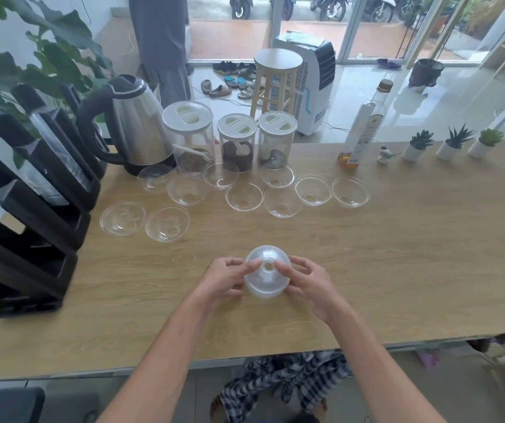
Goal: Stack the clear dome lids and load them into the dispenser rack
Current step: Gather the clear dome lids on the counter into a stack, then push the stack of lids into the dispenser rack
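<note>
A stack of clear dome lids [266, 282] stands dome-up on the wooden table [397, 254] near the front edge. My left hand [225, 279] grips its left side and my right hand [309, 285] its right side, fingertips near the top hole. Several loose dome lids lie upside down further back, among them one at the left [167, 224] and one at the right [350, 192]. The black dispenser rack [31, 215] stands at the table's left edge, with a column of clear lids in one upper slot [59, 154].
A steel kettle [137, 123] and three lidded jars [237, 141] stand behind the loose lids. A glass bottle [364, 123], a small figurine [385, 154] and three potted succulents [454, 141] line the back right. A stool [277, 77] stands beyond the table.
</note>
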